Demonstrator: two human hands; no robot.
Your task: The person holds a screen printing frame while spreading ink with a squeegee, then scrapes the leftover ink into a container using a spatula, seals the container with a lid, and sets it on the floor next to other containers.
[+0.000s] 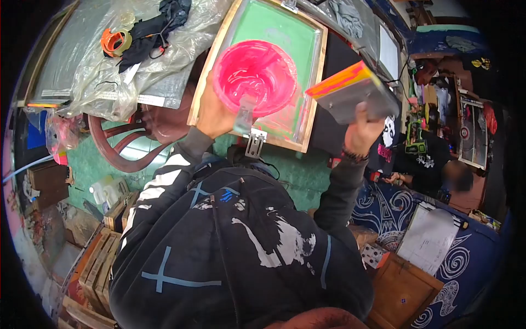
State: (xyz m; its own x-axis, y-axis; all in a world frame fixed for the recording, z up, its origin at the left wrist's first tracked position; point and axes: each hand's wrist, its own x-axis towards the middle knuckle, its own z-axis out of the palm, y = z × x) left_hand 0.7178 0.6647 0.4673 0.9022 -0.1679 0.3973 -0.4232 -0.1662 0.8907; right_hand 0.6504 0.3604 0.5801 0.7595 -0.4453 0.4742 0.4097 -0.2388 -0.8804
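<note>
My left hand [215, 112] is wrapped round the side of a pink tub [282, 71], which is tilted so that wet pink ink shows inside. A flat spatula [245, 114] leans out over the tub's near rim. Below the tub lies a wood-framed printing screen [322, 60] with green mesh and pink smears at its lower right. To the right, my right hand [362, 131] grips a squeegee [350, 101] by its grey body, raised beside the screen. Its orange and yellow blade edge points up and left. A metal hinge clamp [255, 143] holds the screen's near edge.
Clear plastic sheeting [104, 71] covers the left table, with tape rolls [116, 43] and dark cloth [159, 27] on it. A brown plastic chair [129, 145] stands below. Another person [433, 164] is at the right. Wooden crates [101, 268] sit at lower left.
</note>
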